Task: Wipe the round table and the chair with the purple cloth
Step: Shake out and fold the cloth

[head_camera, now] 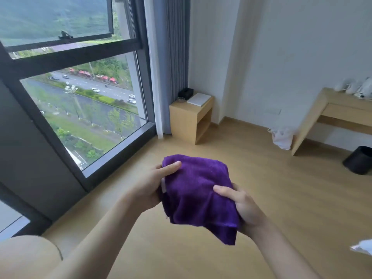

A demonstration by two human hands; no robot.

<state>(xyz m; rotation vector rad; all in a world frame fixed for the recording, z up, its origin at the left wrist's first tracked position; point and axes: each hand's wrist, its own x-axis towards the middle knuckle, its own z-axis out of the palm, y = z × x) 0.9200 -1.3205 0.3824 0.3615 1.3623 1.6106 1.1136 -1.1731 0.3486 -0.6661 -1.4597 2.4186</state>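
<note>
Purple cloth [198,195] sits folded at frame centre, your left hand [150,187] and right hand [244,205] pinching its sides; wiping not begun, so find the round table next

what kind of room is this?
Probably a high-rise hotel room: big window over a road far below, side table, and a desk with white kettle-like items on it.

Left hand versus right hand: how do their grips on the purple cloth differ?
The left hand holds the purple cloth's left edge, its thumb lying flat across the upper corner. The right hand grips lower, at the right side, with its thumb pressing into the middle folds. Both hold the cloth above the wooden floor.
</note>
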